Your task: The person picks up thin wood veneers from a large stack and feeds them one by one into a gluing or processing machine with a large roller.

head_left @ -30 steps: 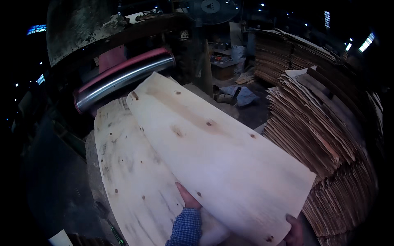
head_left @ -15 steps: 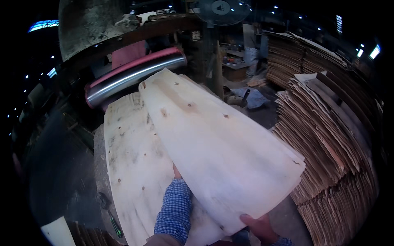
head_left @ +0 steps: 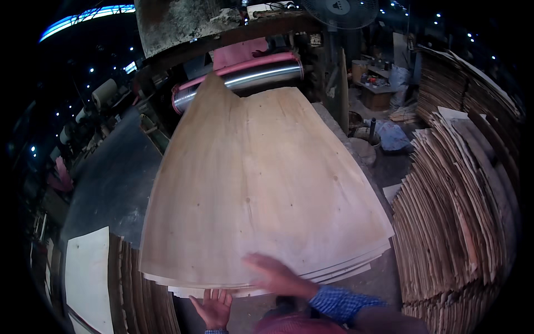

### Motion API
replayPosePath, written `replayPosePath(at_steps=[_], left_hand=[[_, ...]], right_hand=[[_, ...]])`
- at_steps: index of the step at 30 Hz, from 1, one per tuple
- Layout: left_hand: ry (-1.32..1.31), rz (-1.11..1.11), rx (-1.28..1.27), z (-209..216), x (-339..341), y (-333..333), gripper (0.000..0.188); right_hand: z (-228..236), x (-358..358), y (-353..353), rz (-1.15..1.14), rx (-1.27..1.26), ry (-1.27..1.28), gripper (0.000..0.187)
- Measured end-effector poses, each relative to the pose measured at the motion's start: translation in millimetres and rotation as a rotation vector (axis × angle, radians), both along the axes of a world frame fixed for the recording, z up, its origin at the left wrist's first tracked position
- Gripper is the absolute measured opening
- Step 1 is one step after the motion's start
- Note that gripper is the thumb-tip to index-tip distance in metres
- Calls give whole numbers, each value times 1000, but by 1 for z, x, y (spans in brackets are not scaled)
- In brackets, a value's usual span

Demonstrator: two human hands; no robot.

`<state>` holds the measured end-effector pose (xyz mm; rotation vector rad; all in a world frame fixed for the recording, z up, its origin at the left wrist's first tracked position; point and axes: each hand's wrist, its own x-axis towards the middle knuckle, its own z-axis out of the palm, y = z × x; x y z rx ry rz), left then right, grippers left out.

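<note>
A small stack of pale wood veneer sheets [head_left: 267, 183] spreads out in front of me, with a few small knots and layered near edges. Its far left corner curls up by the shiny metal roller [head_left: 267, 78]. At the near edge, my left hand [head_left: 214, 309] is palm up with its fingers apart, fingertips at the underside of the sheets. My right hand [head_left: 273, 274], a little smeared by motion, reaches in from the right over the near edge. Its fingers are stretched out just above or on the top sheet; which of the two I cannot tell. Neither hand grips anything.
Tall stacks of veneer [head_left: 439, 217] stand on the right. More upright sheets [head_left: 89, 278] are at the lower left beside a dark flat surface [head_left: 111, 183]. Behind the pink-ended roller is a machine frame; a fan [head_left: 339, 8] and a cluttered bench [head_left: 378, 83] are farther back.
The slanted upper veneer has been laid down over the sheets beneath. My left hand has come out from under it to the near edge; my right hand has let go. The view has swung left.
</note>
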<state>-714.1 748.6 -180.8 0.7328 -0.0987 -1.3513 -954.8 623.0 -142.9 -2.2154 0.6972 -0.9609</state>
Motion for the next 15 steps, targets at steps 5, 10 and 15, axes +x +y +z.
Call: replayPosePath(at_steps=[5, 10, 15], left_hand=[[84, 85, 177, -41, -3, 6, 101], [-119, -70, 439, -64, 16, -12, 66], [-395, -310, 531, -52, 20, -19, 40]], right_hand=[[-26, -165, -59, -855, -144, 355, 52], [-62, -261, -36, -1134, 90, 586, 63], [-45, -268, -39, -1163, 309, 573, 72]])
